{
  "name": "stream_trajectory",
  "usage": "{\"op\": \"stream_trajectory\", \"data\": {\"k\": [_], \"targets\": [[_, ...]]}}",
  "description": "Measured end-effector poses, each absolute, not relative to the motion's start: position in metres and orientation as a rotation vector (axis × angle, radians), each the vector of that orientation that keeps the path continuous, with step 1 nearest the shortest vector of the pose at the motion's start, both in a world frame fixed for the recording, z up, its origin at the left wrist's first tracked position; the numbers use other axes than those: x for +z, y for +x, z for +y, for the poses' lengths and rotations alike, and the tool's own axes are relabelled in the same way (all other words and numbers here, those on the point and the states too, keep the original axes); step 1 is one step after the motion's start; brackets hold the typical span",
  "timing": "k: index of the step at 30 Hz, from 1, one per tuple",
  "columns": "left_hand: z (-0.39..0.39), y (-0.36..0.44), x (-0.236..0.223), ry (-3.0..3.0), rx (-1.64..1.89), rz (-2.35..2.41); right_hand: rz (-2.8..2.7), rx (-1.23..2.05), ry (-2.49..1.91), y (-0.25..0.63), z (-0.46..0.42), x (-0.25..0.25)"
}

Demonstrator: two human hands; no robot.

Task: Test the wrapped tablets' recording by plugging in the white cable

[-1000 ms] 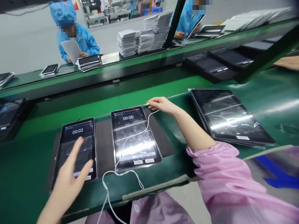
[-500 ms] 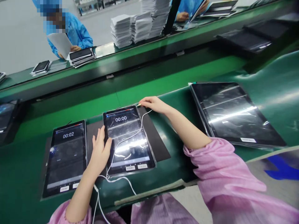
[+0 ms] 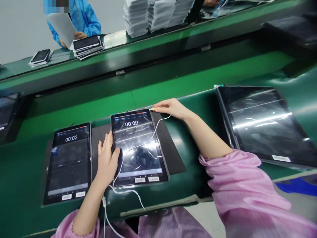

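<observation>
A tablet (image 3: pixel 138 150) lies face up in front of me with 00:00 on its lit screen. Along its left edge rests my left hand (image 3: pixel 107 162), fingers extended and thumb over the edge. At the top right corner, my right hand (image 3: pixel 170 108) pinches the small yellowish plug (image 3: pixel 153 109) of a white cable, right against the tablet's edge; whether it is inserted I cannot tell. The white cable (image 3: pixel 127 152) runs down across the screen to the bench front. Left of my left hand lies a second tablet (image 3: pixel 69 165), its screen reading 00:02.
Dark tablets (image 3: pixel 262 122) lie to the right on the green bench (image 3: pixel 195 158). A black mat (image 3: pixel 170 148) is under the middle tablet. Beyond a green channel, a person in blue (image 3: pixel 86 16) holds a white sheet near stacked devices (image 3: pixel 86 43) and tall white stacks (image 3: pixel 136 16).
The view has shifted slightly, so the far bench sits higher. My right hand stays at the tablet's top corner with the plug. My left hand keeps its place by the edge.
</observation>
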State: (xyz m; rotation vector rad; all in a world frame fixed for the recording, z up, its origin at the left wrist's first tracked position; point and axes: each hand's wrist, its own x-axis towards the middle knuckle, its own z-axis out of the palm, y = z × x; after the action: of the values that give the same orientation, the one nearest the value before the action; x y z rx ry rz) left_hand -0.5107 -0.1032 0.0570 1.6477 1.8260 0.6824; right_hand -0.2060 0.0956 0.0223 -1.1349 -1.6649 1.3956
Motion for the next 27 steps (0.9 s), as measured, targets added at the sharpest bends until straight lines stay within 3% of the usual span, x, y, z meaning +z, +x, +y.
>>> {"op": "stream_trajectory", "data": {"k": [5, 15, 20, 23, 27], "targets": [[-0.106, -0.511, 0.057, 1.669, 0.679, 1.815, -1.766, 1.318, -1.124, -0.21, 0.095, 0.021], [-0.097, -0.501, 0.068, 1.583, 0.678, 1.715, -2.256, 0.746, -1.225, -0.221, 0.093, 0.025], [-0.139, -0.513, 0.087, 1.65, 0.734, 1.735, -1.997, 0.223, -1.212, -0.228, 0.006, 0.068], [-0.193, -0.52, 0.097, 1.812, 0.768, 1.859, -2.133, 0.39, -1.019, -0.243, -0.091, 0.085], [-0.248, -0.522, 0.093, 1.617, 0.692, 1.98, -2.304, 0.637, -0.734, -0.288, -0.184, 0.07]]}}
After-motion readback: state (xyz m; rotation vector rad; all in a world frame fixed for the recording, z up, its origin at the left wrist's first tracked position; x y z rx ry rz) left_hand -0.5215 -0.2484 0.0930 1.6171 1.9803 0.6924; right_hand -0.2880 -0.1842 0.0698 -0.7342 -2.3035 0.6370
